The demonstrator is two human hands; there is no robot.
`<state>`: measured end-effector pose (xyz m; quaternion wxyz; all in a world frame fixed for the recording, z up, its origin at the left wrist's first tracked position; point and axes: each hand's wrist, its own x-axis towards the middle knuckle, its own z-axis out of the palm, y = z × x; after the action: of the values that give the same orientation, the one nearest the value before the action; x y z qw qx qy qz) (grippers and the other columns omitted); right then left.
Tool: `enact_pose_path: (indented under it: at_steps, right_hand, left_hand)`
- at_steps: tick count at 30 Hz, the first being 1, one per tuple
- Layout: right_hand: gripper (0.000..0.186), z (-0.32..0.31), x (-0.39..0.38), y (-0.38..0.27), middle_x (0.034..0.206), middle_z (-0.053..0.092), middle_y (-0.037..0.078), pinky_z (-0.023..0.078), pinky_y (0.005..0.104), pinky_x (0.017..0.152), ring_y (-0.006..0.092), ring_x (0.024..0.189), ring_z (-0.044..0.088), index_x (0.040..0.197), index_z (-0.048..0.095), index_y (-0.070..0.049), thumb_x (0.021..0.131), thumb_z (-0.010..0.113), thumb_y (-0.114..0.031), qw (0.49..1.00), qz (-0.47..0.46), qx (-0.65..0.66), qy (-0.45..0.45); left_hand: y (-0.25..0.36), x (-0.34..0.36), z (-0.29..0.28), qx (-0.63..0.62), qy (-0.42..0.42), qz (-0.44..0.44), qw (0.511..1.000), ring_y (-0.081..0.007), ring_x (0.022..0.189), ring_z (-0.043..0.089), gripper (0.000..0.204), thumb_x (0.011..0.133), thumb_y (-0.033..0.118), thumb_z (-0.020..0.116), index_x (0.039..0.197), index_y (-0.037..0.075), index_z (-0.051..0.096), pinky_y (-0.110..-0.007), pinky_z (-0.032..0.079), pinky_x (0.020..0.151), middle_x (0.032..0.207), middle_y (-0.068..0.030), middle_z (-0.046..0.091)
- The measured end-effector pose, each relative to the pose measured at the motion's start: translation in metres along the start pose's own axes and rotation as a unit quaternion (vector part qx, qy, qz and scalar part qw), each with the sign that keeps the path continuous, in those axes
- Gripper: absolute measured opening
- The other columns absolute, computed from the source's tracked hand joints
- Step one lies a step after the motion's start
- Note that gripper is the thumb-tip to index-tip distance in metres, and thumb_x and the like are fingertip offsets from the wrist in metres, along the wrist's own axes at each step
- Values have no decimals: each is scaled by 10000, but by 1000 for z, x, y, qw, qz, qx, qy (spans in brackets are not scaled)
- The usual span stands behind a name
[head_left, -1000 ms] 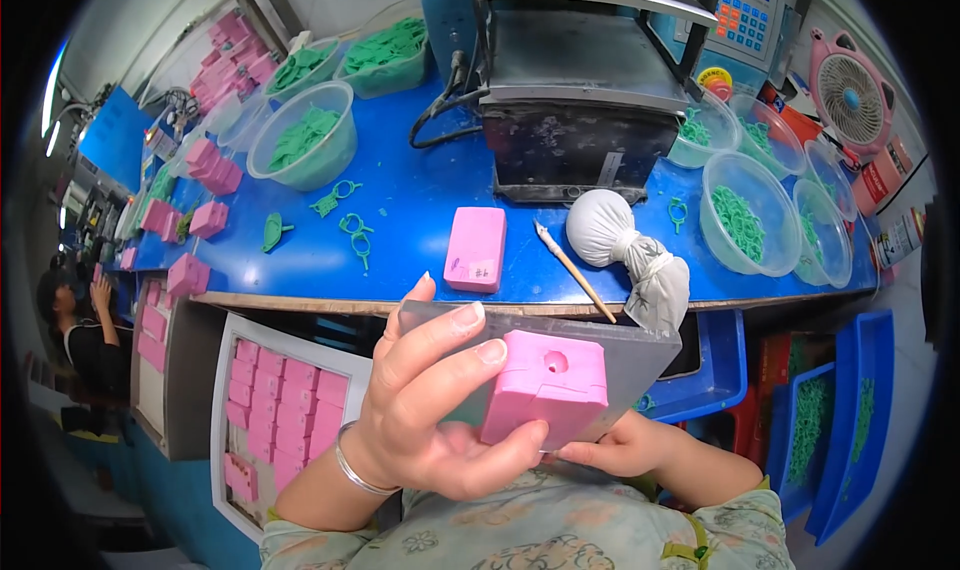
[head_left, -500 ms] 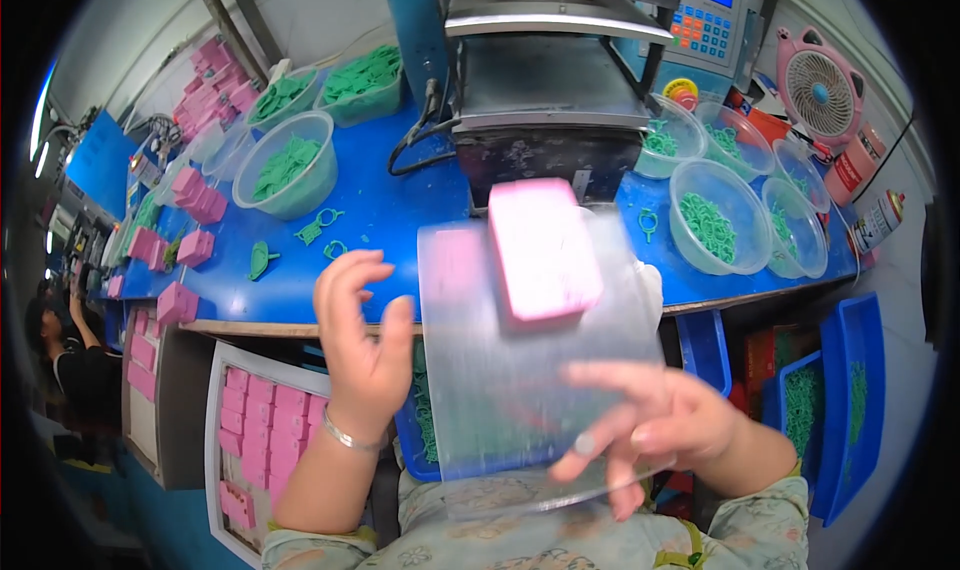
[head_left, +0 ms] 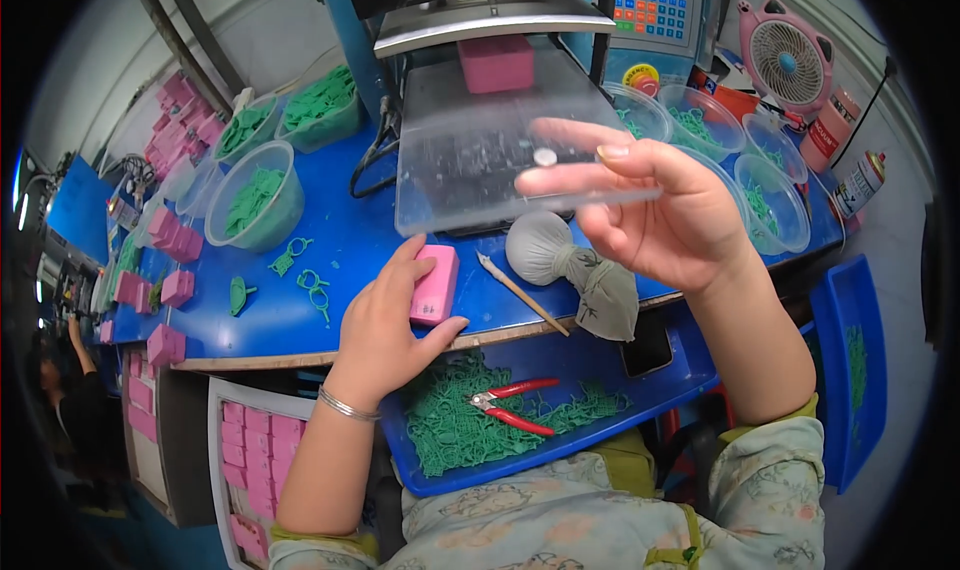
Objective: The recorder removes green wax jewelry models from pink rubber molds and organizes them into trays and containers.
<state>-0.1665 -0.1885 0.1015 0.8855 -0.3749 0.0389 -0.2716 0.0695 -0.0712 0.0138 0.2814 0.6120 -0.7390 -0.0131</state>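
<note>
My left hand (head_left: 385,325) grips a pink block (head_left: 436,292) on the blue bench near its front edge. My right hand (head_left: 670,210) holds a clear plate (head_left: 460,175) at its right, with fingers showing through it, in front of the press's lower platen. Another pink block (head_left: 497,62) sits inside the press, below the upper plate (head_left: 495,20); whether it rests on the clear plate or the platen I cannot tell. Beside my left hand lie a wooden-handled tool (head_left: 523,293) and a tied grey cloth pouch (head_left: 535,245).
Tubs of green pieces (head_left: 250,200) stand left and right, with pink blocks (head_left: 175,240) at left. A blue tray (head_left: 440,480) of green pieces and red-handled cutters (head_left: 515,423) is below the bench. A control panel (head_left: 655,10) and fan (head_left: 785,60) are behind. A person (head_left: 60,400) works at far left.
The clear plate has moved forward to the press, a pink block now inside it. My left hand has left the plate for the block on the bench. More of the blue tray shows.
</note>
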Motion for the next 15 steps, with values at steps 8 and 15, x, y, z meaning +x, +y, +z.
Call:
enact_pose_path:
  at_steps: [8, 15]
  right_hand:
    - [391, -9, 18, 6, 769, 638, 116, 428, 185, 489, 89, 534, 551, 1014, 529, 95, 924, 498, -284, 972, -85, -199, 93]
    - [398, -17, 26, 19, 613, 590, 63, 343, 180, 412, 56, 388, 417, 891, 562, 64, 921, 502, -329, 945, -127, -257, 160]
  left_hand:
    - [-5, 4, 3, 10, 25, 40, 999, -350, 997, 565, 626, 622, 280, 778, 1085, 17, 450, -374, 497, 772, 1226, -200, 483]
    - [-2, 4, 4, 31, 22, 33, 999, -352, 952, 575, 650, 618, 294, 772, 1105, 19, 440, -378, 494, 738, 1240, -198, 462]
